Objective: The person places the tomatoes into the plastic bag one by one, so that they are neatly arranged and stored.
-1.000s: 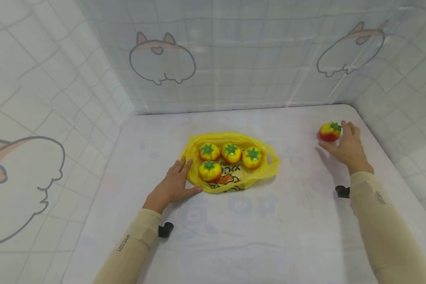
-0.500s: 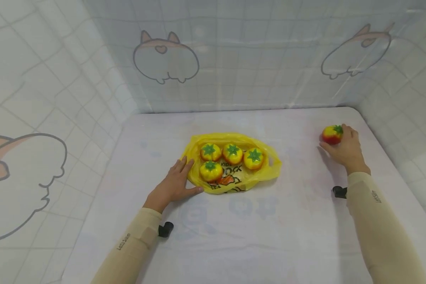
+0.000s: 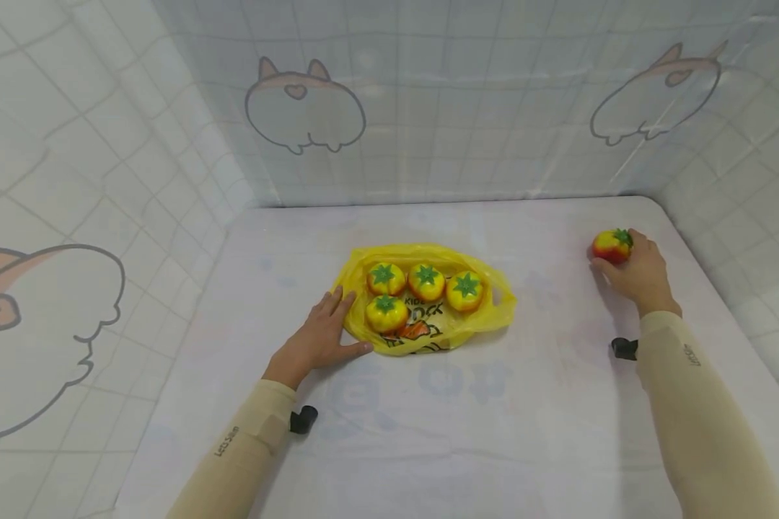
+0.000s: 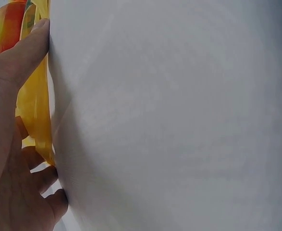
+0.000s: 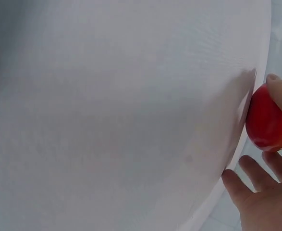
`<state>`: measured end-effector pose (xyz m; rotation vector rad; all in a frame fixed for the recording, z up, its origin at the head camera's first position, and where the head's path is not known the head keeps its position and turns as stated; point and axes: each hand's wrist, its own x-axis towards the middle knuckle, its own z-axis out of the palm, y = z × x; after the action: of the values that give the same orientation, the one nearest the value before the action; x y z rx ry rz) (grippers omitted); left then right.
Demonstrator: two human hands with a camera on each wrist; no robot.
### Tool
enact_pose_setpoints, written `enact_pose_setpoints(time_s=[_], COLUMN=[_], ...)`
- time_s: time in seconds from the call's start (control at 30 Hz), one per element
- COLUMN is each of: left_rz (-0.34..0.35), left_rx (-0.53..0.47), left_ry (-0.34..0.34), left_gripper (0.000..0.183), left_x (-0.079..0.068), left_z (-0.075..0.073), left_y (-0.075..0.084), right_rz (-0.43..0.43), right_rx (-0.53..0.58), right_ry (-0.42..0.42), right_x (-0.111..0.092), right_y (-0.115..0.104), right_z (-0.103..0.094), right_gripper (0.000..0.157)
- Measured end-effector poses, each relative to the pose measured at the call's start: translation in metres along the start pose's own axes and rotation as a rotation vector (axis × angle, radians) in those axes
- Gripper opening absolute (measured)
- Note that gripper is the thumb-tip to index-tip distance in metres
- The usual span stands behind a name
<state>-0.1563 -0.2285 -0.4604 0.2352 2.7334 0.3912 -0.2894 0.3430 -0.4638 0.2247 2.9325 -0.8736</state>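
Observation:
In the head view a yellow plastic bag (image 3: pixel 487 317) lies spread with its mouth up, several yellow-and-orange toy tomatoes (image 3: pixel 386 314) with green star-shaped tops in it. My left hand (image 3: pixel 314 335) rests at the bag's left edge, fingers spread and nearly straight, thumb along its near corner. At the far right my right hand (image 3: pixel 639 274) grips another toy tomato (image 3: pixel 610 247), red below and yellow above. In the right wrist view the thumb lies on that tomato's red side (image 5: pixel 265 120) and a finger is at its lower end, while the other fingers are spread.
The white-covered table (image 3: pixel 389 432) meets a curtain-like wall (image 3: pixel 461 130) with a tile pattern and animal drawings at the back and sides. A black wrist mount (image 3: pixel 303 419) sits at the left wrist, another black mount (image 3: pixel 624 349) at the right.
My right hand has closed in from beside the single toy tomato to a grip on it. My left hand has stayed at the bag. The head view has shifted slightly.

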Motion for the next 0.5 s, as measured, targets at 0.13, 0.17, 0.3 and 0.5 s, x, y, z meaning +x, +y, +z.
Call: enact_pose_setpoints(time_s=[0.13,0.17,0.3,0.5], left_rz=[0.001,-0.002,-0.006,0.003], left_rx=[-0.007,-0.010,-0.017,-0.006], left_ry=[0.009,0.008,0.001,0.010], left_gripper=[0.115,0.116,0.116,0.115], left_x=[-0.001,-0.002,-0.003,-0.001], left_z=[0.000,0.000,0.001,0.001], left_y=[0.000,-0.001,-0.001,0.000], right_rz=[-0.033,-0.038,-0.035,-0.030], right_rx=[0.023,0.029,0.042,0.031], right_ry=[0.013,0.012,-0.002,-0.018], right_x=[0.000,0.000,-0.004,-0.007], right_y=[-0.004,-0.005,-0.011,-0.027], right_z=[0.001,0.001,0.003,0.005], right_gripper=[0.101,0.102,0.105,0.105])
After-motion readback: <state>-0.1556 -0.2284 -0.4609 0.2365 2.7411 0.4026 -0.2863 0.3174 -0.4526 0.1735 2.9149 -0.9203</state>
